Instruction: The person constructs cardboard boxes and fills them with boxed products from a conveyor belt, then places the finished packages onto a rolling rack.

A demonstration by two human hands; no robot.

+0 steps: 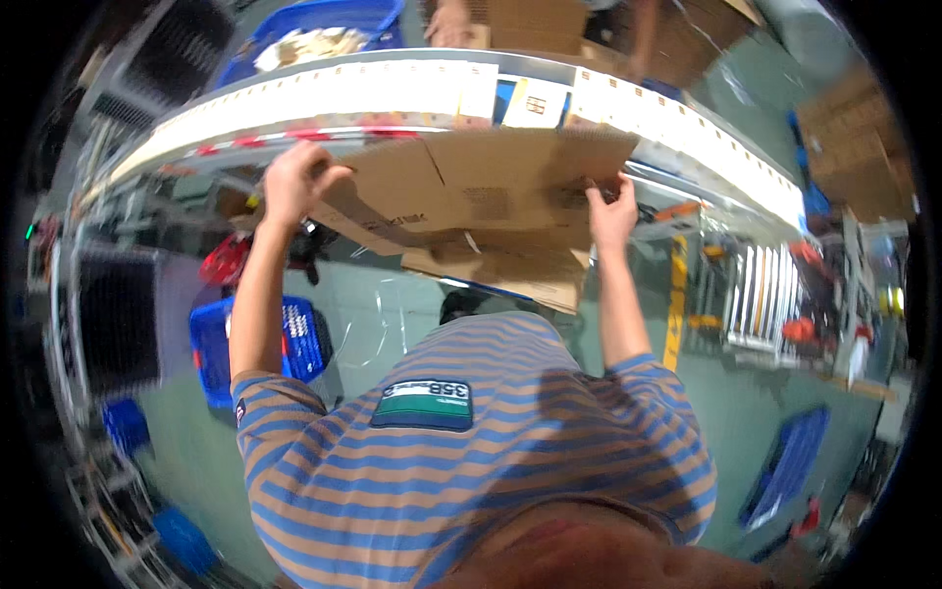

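Note:
A brown cardboard sheet (510, 182), creased and printed like a flattened carton, is held up in front of me, tilted against the near side of the conveyor line. My left hand (294, 182) closes on its left edge, thumb pointing inward. At the opposite edge, my right hand (613, 214) pinches the cardboard between thumb and fingers. Beneath the sheet, more folded cardboard (500, 263) shows; I cannot tell whether it belongs to the same carton.
A long white-railed conveyor (392, 93) crosses ahead. Beyond it are a co-worker's hand (449, 22), an open carton (538, 25) and a blue basket (378, 20). Blue crates (211, 358) stand at left; a rack of white panels (765, 294) stands at right.

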